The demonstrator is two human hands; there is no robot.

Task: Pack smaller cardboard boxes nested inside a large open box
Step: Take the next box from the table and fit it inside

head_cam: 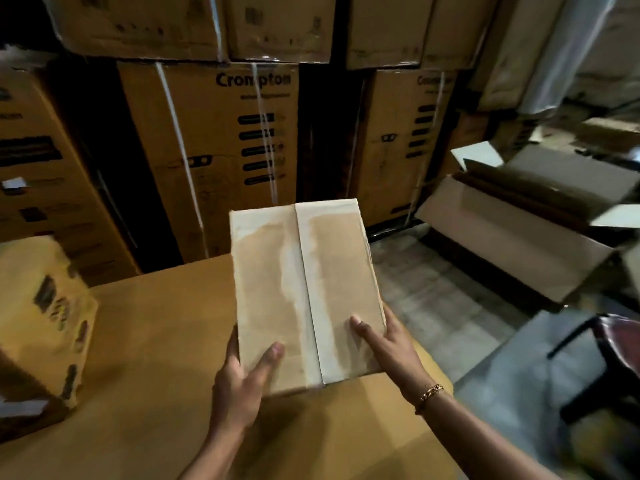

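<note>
A small sealed cardboard box, taped down its middle seam, is held up at the centre of the view. My left hand grips its near left corner, thumb on top and fingers under it. My right hand grips the near right edge, thumb lying on the top face, a gold bracelet on the wrist. A large open box with spread flaps lies on the floor at the right, its inside dark and mostly hidden.
A broad flat cardboard surface lies under the held box. A printed yellow box sits on its left side. Tall stacked cartons wall off the back. A dark chair stands at the right on a tiled floor.
</note>
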